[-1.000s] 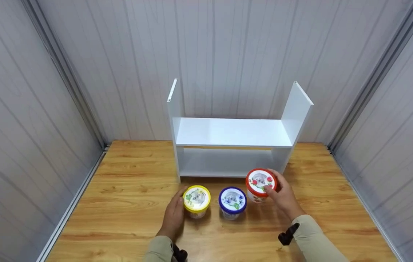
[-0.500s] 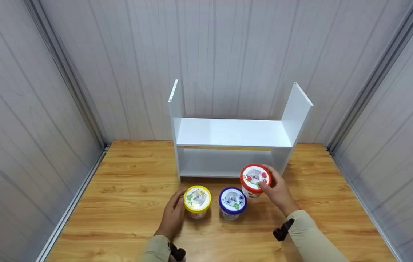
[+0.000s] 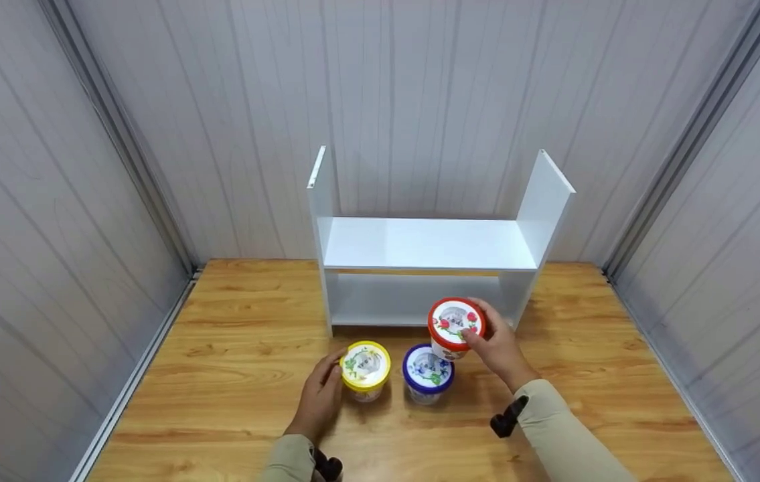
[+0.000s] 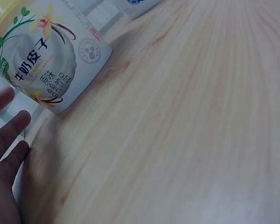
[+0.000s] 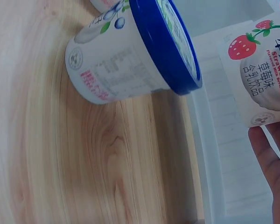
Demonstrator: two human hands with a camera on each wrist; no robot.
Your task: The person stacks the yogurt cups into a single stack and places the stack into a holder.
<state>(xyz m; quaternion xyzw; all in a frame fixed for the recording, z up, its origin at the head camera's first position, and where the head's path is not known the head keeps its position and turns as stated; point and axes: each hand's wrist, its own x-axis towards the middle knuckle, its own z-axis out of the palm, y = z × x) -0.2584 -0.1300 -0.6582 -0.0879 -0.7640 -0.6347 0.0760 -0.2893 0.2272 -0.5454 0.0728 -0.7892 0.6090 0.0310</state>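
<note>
My right hand [image 3: 500,348] grips a red-lidded strawberry milk tub [image 3: 457,323], thumb on the lid and fingers at its far right side. The tub hangs above the table, behind and partly over the blue-lidded tub [image 3: 428,370]. In the right wrist view the strawberry tub [image 5: 263,70] is cut off by the right edge, beside the upright blue-lidded tub [image 5: 116,60]. My left hand [image 3: 317,395] lies along the left side of the yellow-lidded tub [image 3: 365,366]. In the left wrist view its fingers [image 4: 14,128] are spread beside the yellow-lidded tub [image 4: 51,56]; whether they touch it is unclear.
A white two-level shelf [image 3: 430,244] with tall side panels stands behind the tubs, its lower board [image 3: 380,301] close to the raised tub. The wooden table [image 3: 239,321] is bounded by pale panelled walls [image 3: 393,107] at the back and both sides.
My right hand has lifted the red-lidded tub and carried it left, from beside the blue-lidded tub to behind and over it. The left hand and the yellow-lidded tub have barely moved.
</note>
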